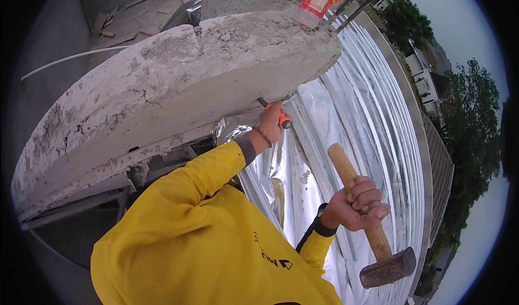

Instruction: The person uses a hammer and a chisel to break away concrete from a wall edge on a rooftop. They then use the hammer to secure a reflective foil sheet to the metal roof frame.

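The left hand [270, 125] is closed around a chisel [284, 119] with an orange grip. The fingers are wrapped tight, so the hand is not open at all. The chisel's dark tip points at the low part of a thick gray wall [162, 72]. I cannot tell if the tip is touching it. A thin dark bracelet [263, 137] goes around that wrist.

The right hand [359, 202] is shut in a fist around a hammer [380, 244]. It holds the wooden handle [341, 164] near the middle. The big brown head [388, 270] is below the fist in the view, and the bare end of the handle points up toward the wall. The hammer is well apart from the chisel.

The person wears a yellow shirt [200, 245] with dark cuffs. Shiny silver sheets [373, 143] with long ridges lie under and past the hands. The wall is rough on top and has cracks in its side. A red and yellow bag [323, 2] sits at its far end. Green trees [470, 115] stand off to the right.
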The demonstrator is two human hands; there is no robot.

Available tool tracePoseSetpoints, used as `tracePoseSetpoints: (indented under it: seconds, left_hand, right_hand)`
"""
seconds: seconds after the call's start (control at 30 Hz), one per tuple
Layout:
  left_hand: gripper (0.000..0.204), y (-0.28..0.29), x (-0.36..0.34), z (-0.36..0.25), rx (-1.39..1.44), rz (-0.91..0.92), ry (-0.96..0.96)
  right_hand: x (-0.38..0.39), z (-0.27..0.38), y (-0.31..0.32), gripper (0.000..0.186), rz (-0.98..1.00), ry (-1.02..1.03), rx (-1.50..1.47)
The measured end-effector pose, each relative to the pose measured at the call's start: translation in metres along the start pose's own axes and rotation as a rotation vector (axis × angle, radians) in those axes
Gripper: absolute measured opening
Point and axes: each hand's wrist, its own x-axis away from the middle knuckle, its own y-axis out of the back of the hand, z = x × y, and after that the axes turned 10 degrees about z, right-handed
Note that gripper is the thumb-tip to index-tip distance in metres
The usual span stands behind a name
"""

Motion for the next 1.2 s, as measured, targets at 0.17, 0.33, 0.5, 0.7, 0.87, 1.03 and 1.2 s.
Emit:
tracePoseSetpoints:
  seconds: [0.17,0.33,0.5,0.7,0.87,1.03,1.2]
  left_hand:
    - [0.007,0.01,-0.016,0.004,0.193,0.083,0.049]
    - [0.008,0.035,-0.034,0.026,-0.359,0.274,-0.512]
    - [0.028,0.056,-0.033,0.018,-0.813,0.395,-0.55]
    - [0.011,0.034,-0.027,0.025,-0.245,0.257,-0.233]
    - [0.006,0.039,-0.037,0.032,-0.398,0.242,-0.578]
    - [0.023,0.065,-0.047,0.023,-0.71,0.32,-0.627]
    - [0.029,0.058,-0.032,0.026,-0.903,0.364,-0.665]
  right_hand:
    - [0.156,-0.092,0.04,0.019,0.28,-1.264,0.323]
    - [0.044,-0.036,0.015,0.025,-0.075,-0.739,-0.009]
    - [-0.06,0.024,0.012,0.035,-0.029,0.113,-0.113]
    - [0.151,-0.103,0.036,0.021,0.486,-1.033,0.537]
    - [0.101,-0.055,0.029,0.022,0.139,-1.032,0.291]
    - [-0.048,0.018,0.011,0.036,0.018,-0.062,0.09]
    - [-0.011,-0.002,-0.014,0.035,0.035,-0.015,-0.077]
